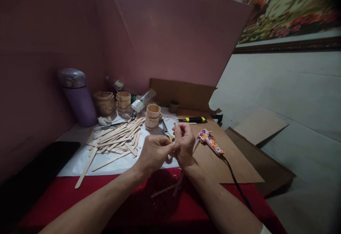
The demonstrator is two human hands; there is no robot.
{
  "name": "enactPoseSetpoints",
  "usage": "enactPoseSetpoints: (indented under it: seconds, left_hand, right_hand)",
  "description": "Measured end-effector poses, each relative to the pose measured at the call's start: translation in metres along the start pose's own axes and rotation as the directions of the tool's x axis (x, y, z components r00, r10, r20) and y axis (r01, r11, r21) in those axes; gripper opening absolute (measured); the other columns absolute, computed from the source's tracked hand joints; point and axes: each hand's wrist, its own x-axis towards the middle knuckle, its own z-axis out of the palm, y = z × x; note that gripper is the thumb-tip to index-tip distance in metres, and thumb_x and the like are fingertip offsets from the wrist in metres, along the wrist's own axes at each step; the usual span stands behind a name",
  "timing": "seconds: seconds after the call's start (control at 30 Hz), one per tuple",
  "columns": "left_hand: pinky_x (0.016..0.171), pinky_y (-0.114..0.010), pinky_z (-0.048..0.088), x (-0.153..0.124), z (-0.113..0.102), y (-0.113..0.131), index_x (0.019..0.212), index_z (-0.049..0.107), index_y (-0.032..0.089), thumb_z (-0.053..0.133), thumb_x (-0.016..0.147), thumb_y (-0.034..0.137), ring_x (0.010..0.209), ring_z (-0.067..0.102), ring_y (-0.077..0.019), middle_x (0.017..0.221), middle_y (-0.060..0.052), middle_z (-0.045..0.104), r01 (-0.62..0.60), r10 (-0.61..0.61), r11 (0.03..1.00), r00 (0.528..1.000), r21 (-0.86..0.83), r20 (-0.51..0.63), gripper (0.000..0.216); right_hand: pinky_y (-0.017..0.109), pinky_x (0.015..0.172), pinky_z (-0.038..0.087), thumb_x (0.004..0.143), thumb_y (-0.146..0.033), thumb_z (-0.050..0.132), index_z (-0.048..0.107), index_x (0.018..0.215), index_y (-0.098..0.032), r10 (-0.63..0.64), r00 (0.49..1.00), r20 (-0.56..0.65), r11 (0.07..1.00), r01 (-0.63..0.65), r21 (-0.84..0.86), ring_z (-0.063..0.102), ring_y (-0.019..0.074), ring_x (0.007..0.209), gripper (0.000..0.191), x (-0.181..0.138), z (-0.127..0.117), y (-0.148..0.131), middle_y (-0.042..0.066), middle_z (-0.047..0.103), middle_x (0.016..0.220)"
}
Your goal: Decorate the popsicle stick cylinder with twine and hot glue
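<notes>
Just in front of the scissors, my left hand (156,152) and my right hand (185,142) meet over the table. Both have their fingers pinched together. A small pale tip shows at my right fingertips, too small to name. What my left fingers grip is hidden. Behind my hands, the scissors (166,130) lie partly covered. A small wooden barrel-shaped cup (152,117) stands beyond them to the left. Many flat wooden craft sticks (119,138) are heaped on white paper to the left. A flower-patterned glue gun (210,141) lies on cardboard to the right.
A purple bottle (80,101), two more wooden cups (104,104) and clear plastic bottles (144,100) stand or lie at the back. A yellow-black utility knife (192,119) rests on the cardboard (229,166). The glue gun's cord (237,184) runs off the front edge.
</notes>
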Motion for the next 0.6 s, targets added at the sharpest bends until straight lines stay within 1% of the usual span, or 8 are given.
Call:
enactPoseSetpoints:
  seconds: [0.03,0.1,0.17,0.23,0.37,0.43,0.5,0.6]
  left_hand:
    - [0.039,-0.022,0.039,0.001,-0.002,0.002,0.055,0.066,0.012,0.074,0.065,0.033,0.038,0.050,-0.0110,0.046,-0.005,0.061,-0.062,0.063,0.998,0.996,0.009,-0.056,0.024]
    - [0.043,-0.021,0.041,0.005,-0.008,0.004,0.063,0.068,0.013,0.073,0.067,0.028,0.044,0.052,-0.0102,0.053,-0.003,0.063,-0.187,0.186,0.982,0.968,0.008,-0.169,0.017]
    - [0.046,-0.020,0.044,0.011,-0.014,0.004,0.074,0.071,0.014,0.073,0.066,0.023,0.054,0.056,-0.0111,0.065,-0.003,0.066,-0.240,0.235,0.971,0.945,0.005,-0.228,0.013]
    - [0.046,-0.020,0.045,0.016,-0.019,0.002,0.081,0.072,0.014,0.072,0.066,0.023,0.060,0.057,-0.0126,0.071,-0.004,0.067,-0.209,0.201,0.978,0.952,-0.009,-0.230,0.018]
    - [0.048,-0.021,0.046,0.020,-0.022,0.001,0.083,0.071,0.011,0.071,0.068,0.027,0.059,0.057,-0.0123,0.070,-0.004,0.067,-0.145,0.122,0.984,0.972,-0.104,-0.201,0.022]
    - [0.049,-0.021,0.046,0.020,-0.021,0.003,0.079,0.070,0.010,0.072,0.066,0.028,0.057,0.057,-0.0119,0.067,-0.004,0.066,-0.123,0.093,0.981,0.978,-0.153,-0.186,0.022]
    - [0.050,-0.022,0.046,0.019,-0.021,0.004,0.075,0.069,0.010,0.075,0.062,0.027,0.057,0.057,-0.0118,0.065,-0.003,0.065,-0.118,0.080,0.975,0.976,-0.185,-0.204,0.022]
    - [0.054,-0.024,0.048,0.019,-0.021,0.005,0.075,0.068,0.011,0.078,0.057,0.023,0.059,0.058,-0.0126,0.069,-0.002,0.066,-0.175,0.116,0.958,0.961,-0.227,-0.249,0.023]
  right_hand:
    - [0.026,0.060,0.040,0.083,-0.041,0.055,0.055,0.076,-0.021,0.007,1.000,0.015,0.999,-0.008,0.041,0.052,0.0145,0.062,0.021,0.001,0.000,0.001,0.000,0.059,0.068]
    - [0.026,0.060,0.041,0.082,-0.040,0.057,0.055,0.075,-0.020,0.022,0.997,0.080,0.990,-0.033,0.135,0.052,0.0142,0.062,0.021,0.001,0.000,0.001,0.000,0.059,0.068]
    - [0.025,0.059,0.041,0.081,-0.039,0.059,0.056,0.074,-0.020,0.041,0.985,0.167,0.974,-0.077,0.214,0.050,0.0133,0.061,0.020,-0.001,0.000,0.000,-0.001,0.058,0.067]
    - [0.025,0.057,0.040,0.081,-0.038,0.061,0.057,0.074,-0.020,0.071,0.967,0.244,0.952,-0.138,0.273,0.049,0.0124,0.059,0.020,-0.005,0.002,-0.003,-0.002,0.056,0.066]
    - [0.024,0.058,0.040,0.081,-0.037,0.062,0.058,0.075,-0.019,0.084,0.936,0.341,0.927,-0.199,0.318,0.048,0.0118,0.060,0.019,-0.012,0.004,-0.006,-0.002,0.055,0.066]
    - [0.024,0.057,0.039,0.081,-0.036,0.062,0.059,0.075,-0.019,0.069,0.931,0.359,0.933,-0.188,0.308,0.047,0.0114,0.060,0.019,-0.013,0.004,-0.006,-0.003,0.055,0.066]
    - [0.024,0.057,0.038,0.081,-0.036,0.062,0.059,0.074,-0.019,0.064,0.929,0.365,0.940,-0.179,0.290,0.046,0.0112,0.059,0.019,-0.013,0.004,-0.007,-0.003,0.054,0.064]
    - [0.024,0.056,0.038,0.081,-0.037,0.063,0.059,0.072,-0.019,0.075,0.925,0.373,0.944,-0.186,0.271,0.046,0.0114,0.057,0.020,-0.012,0.003,-0.008,-0.003,0.053,0.061]
